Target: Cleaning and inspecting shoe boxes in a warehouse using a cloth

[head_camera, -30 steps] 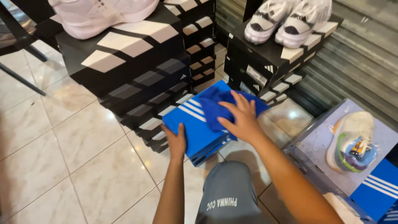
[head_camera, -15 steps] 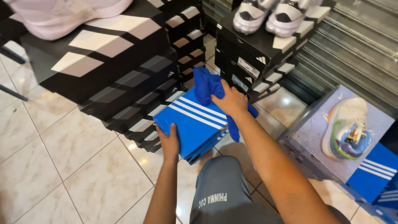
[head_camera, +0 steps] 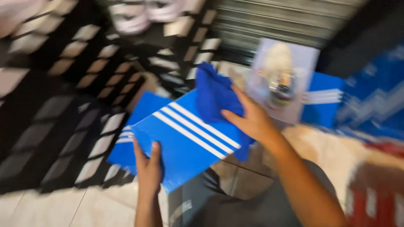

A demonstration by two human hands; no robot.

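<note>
Blue striped box lid (head_camera: pixel 191 138) held tilted over grey-clad knees: left hand (head_camera: pixel 148 166) grips its near edge, right hand (head_camera: pixel 252 120) presses blue cloth (head_camera: pixel 214 94) onto its top. Frame blurred.

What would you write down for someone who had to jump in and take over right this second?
Left hand: grips the near corner of the blue striped box lid, holding it tilted.
Right hand: presses a blue cloth onto the lid's top.
Under the lid sits the blue box base, beside stacked black boxes. A colourful shoe lies on a pale box to the right.
Done: lid held off the base, cloth on it.
Left: lid not yet set on the base. The view is blurry.
</note>
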